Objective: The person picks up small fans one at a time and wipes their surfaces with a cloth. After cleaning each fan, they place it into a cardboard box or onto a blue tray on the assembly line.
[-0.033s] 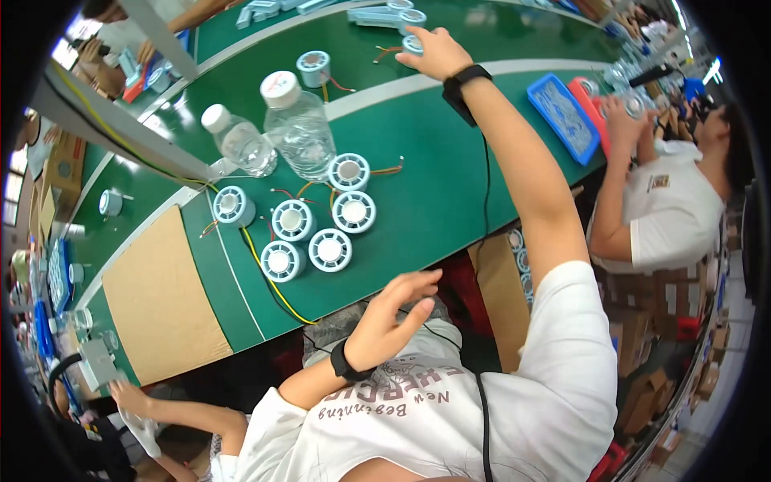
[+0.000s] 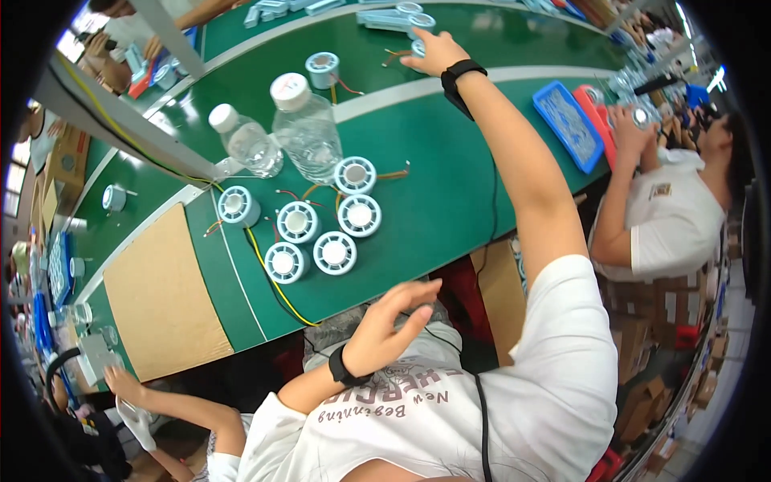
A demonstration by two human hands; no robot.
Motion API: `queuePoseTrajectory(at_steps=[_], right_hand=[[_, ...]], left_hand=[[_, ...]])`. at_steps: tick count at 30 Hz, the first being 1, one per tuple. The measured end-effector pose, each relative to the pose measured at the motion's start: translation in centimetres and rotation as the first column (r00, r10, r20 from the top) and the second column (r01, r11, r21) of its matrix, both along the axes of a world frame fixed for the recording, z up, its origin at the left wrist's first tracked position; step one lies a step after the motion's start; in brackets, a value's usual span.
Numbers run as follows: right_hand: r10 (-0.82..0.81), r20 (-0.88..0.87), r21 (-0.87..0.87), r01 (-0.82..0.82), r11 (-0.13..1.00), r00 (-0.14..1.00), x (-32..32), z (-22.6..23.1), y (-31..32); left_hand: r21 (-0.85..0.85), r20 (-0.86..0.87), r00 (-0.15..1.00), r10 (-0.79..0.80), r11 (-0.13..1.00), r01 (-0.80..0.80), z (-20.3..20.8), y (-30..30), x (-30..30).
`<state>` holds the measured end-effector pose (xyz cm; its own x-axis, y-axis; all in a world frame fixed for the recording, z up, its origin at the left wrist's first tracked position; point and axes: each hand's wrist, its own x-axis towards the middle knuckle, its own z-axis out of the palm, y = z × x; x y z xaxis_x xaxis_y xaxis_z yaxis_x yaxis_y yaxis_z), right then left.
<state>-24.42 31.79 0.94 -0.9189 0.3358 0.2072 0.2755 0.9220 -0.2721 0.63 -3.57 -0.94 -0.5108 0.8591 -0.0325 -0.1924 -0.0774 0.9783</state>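
My right hand [image 2: 443, 56] reaches to the far green strip, its thumb and fingers around a light-blue round fan motor [image 2: 418, 48] with thin wires; the hand covers part of it. My left hand [image 2: 392, 325] hovers above my lap near the table's front edge, empty, fingers stretched and thumb apart. Several similar motors stand grouped on the green table, including a front one [image 2: 335, 253], a right one [image 2: 359, 215] and a left one [image 2: 238, 206]. Another motor [image 2: 323, 70] sits alone on the far strip, left of my right hand.
Two clear bottles with white caps, a large one [image 2: 309, 136] and a smaller one [image 2: 247, 145], stand behind the motors. A cardboard sheet [image 2: 167, 293] lies left. A blue tray [image 2: 569, 128] rests at right beside a co-worker [image 2: 662, 201]. A metal post [image 2: 120, 124] rises at left.
The view has shifted slightly, so the table and its things appear a little to the right and lower. My right hand stays at the same motor; my left hand is nearly still.
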Motion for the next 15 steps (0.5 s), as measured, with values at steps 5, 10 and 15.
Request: queuePoseTrajectory(at_steps=[5,10,15], right_hand=[[-0.214,0.174,0.206,0.177,0.962,0.961,-6.5,-3.6,1.6],[0.067,0.152,0.098,-0.083,0.992,0.986,-4.6,-2.2,2.1],[0.603,0.146,-0.021,-0.607,0.794,0.784,5.1,0.9,-6.4]], left_hand=[[-0.079,-0.068,0.997,0.031,0.996,-0.037,0.3,-2.7,-1.1],[-0.103,-0.043,0.999,-0.005,0.995,0.0,-0.5,-2.3,-2.1],[-0.068,0.022,1.0,-0.008,0.998,0.01,-1.5,-1.0,-2.8]])
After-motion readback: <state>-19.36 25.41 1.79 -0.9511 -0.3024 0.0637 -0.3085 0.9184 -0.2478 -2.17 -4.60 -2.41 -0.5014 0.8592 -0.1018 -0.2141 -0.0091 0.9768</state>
